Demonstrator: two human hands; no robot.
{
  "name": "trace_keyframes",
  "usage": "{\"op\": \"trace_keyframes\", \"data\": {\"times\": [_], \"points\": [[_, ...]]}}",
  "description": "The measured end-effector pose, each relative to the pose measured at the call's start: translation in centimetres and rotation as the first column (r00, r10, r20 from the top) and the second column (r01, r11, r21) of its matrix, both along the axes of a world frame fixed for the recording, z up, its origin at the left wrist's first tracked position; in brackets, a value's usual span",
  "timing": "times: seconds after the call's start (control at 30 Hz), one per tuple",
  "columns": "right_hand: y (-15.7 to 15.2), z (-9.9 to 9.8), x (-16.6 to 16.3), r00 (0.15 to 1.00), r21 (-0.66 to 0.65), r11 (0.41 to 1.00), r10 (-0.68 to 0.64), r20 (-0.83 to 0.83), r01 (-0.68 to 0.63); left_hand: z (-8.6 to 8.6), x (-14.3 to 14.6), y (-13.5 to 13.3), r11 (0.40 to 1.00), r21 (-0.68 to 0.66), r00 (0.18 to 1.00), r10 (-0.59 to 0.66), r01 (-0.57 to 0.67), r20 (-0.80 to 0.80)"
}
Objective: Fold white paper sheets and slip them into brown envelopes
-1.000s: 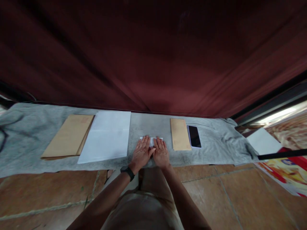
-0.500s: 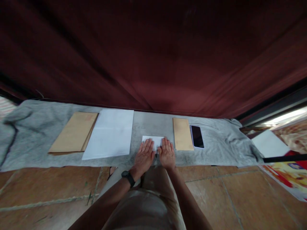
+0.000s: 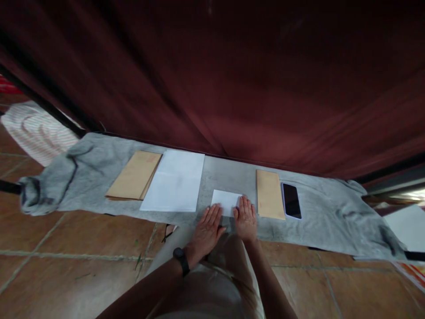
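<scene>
Toward the left end of the gray cloth [image 3: 322,215] I see large brown envelopes [image 3: 134,175], then large white paper [image 3: 174,181] just beside them. At mid-length, by the cloth's near edge, I have the left hand [image 3: 206,230] flat, fingertips on the near left part of a small white paper [image 3: 226,200]. The right hand [image 3: 246,220], flat with fingers extended, lies over that paper's right edge. Further right, a narrow brown envelope [image 3: 270,195] lies just beside a phone [image 3: 292,201].
</scene>
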State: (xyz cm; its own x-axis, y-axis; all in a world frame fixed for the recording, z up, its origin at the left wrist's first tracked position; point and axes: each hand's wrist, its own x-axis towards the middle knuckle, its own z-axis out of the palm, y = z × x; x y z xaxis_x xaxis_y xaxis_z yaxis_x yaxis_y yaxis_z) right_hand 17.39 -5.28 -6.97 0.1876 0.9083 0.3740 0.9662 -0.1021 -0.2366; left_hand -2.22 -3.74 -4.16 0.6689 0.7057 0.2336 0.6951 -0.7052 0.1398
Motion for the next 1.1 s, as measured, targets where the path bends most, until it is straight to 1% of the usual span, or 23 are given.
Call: {"op": "trace_keyframes", "data": {"times": [0.07,0.13,0.2,0.23,0.37,0.47,0.53,0.57,0.67,0.73,0.8,0.93,1.1], "points": [[-0.5,0.3,-0.5,0.999,-0.014,0.999,0.045,-0.015,-0.045,0.0,0.4,-0.6,0.999,-0.001,0.999,-0.033,0.033,-0.009],[-1.4,0.6,-1.4,0.989,-0.043,0.989,0.144,-0.016,-0.144,0.0,0.7,-0.9,0.999,-0.006,0.999,-0.034,0.034,-0.01],[-2.6,0.7,-2.4,0.972,-0.071,0.97,0.233,-0.004,-0.233,-0.2,0.4,-1.0,0.999,-0.006,0.999,-0.036,0.036,-0.007],[-3.2,0.8,-2.8,0.97,-0.075,0.967,0.244,0.004,-0.244,-0.3,0.1,-0.9,0.999,-0.004,0.999,-0.044,0.044,-0.005],[-5.1,0.8,-2.8,0.979,-0.087,0.977,0.199,0.049,-0.195,-0.6,-1.2,-0.8,0.999,0.013,0.999,-0.044,0.044,0.005],[-5.7,0.7,-1.9,0.976,-0.1,0.977,0.199,0.083,-0.19,-0.3,-0.9,-0.5,1.0,0.017,1.0,-0.013,0.013,0.023],[-5.8,0.6,-1.5,0.973,-0.102,0.974,0.209,0.094,-0.2,0.0,0.4,0.0,0.999,0.012,0.999,-0.031,0.031,0.039],[-5.8,0.5,-1.4,0.972,-0.099,0.973,0.216,0.094,-0.207,0.2,1.3,0.5,0.998,0.008,0.997,-0.059,0.059,0.045],[-5.9,0.0,-1.2,0.966,-0.079,0.968,0.245,0.077,-0.239,0.4,4.1,2.4,0.993,-0.015,0.993,-0.114,0.115,0.043],[-5.9,-0.2,-1.1,0.968,-0.055,0.969,0.244,0.054,-0.241,0.3,5.4,3.9,0.995,-0.039,0.995,-0.092,0.093,0.036],[-5.8,-0.3,-1.0,0.974,-0.041,0.974,0.223,0.031,-0.221,0.0,5.9,5.3,0.997,-0.054,0.998,-0.061,0.063,0.032],[-5.8,0.0,-0.7,0.978,-0.039,0.978,0.207,-0.008,-0.207,-0.5,5.1,7.1,0.998,-0.064,1.0,-0.002,0.004,0.027],[-5.6,0.7,0.2,0.982,-0.012,0.984,0.175,-0.065,-0.176,-0.3,3.1,7.7,0.997,-0.072,0.999,0.044,-0.043,0.025]]}}
